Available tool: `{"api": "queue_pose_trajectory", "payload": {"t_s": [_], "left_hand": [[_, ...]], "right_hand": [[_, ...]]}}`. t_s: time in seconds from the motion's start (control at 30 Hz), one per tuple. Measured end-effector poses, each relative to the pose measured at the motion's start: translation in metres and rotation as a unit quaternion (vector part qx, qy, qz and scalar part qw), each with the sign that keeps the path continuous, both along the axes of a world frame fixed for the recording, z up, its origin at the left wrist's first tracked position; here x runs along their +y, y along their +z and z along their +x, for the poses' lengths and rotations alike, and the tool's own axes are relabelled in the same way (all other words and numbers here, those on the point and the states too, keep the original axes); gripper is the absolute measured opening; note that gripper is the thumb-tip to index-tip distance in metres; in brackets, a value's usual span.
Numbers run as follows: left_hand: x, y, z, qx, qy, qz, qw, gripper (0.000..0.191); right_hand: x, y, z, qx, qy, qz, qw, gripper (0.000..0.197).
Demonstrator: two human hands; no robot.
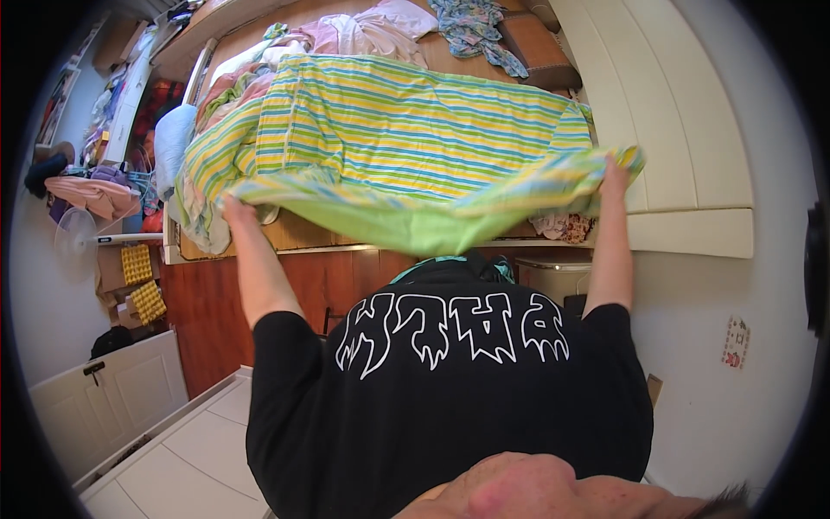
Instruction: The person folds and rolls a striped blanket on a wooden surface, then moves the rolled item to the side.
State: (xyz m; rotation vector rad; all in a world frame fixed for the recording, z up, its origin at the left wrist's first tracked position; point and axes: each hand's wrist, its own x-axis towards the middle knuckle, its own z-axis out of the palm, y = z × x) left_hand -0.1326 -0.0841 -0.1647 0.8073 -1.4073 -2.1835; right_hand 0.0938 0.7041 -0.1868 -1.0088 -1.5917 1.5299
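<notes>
A striped yellow, green and blue bed cloth [428, 130] with a plain green underside is spread over a bed. My left hand [238, 211] grips its near edge on the left, and my right hand [615, 176] grips a bunched part near the right corner. Between my hands the near edge is lifted and sags in the middle, showing the green side. Both fists partly hide behind the fabric, and the lifted part is blurred. Under it, the wooden bed surface [305, 237] shows along the near side.
Rumpled pink and white bedding [376, 29] lies at the far side, near a blue patterned cloth [476, 32] and a brown pillow-like block [538, 48]. A cream headboard [674, 117] borders the right. A light blue pillow [174, 146] and white fan [81, 237] are left.
</notes>
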Motion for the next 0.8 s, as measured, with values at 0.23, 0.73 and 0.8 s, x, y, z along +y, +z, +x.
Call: {"api": "queue_pose_trajectory", "payload": {"t_s": [0.23, 0.73, 0.8], "left_hand": [[-0.174, 0.203, -0.004, 0.28, -0.169, -0.026, 0.945, 0.038], [-0.086, 0.156, 0.232, 0.119, 0.019, -0.238, 0.964, 0.047], [-0.08, 0.128, 0.232, -0.009, 0.121, -0.451, 0.884, 0.044]], "right_hand": [[0.043, 0.217, 0.023, 0.284, 0.081, 0.008, 0.955, 0.039], [-0.021, 0.108, 0.243, 0.021, -0.026, -0.046, 0.998, 0.041], [0.0, 0.09, 0.25, 0.004, -0.034, -0.128, 0.991, 0.041]]}}
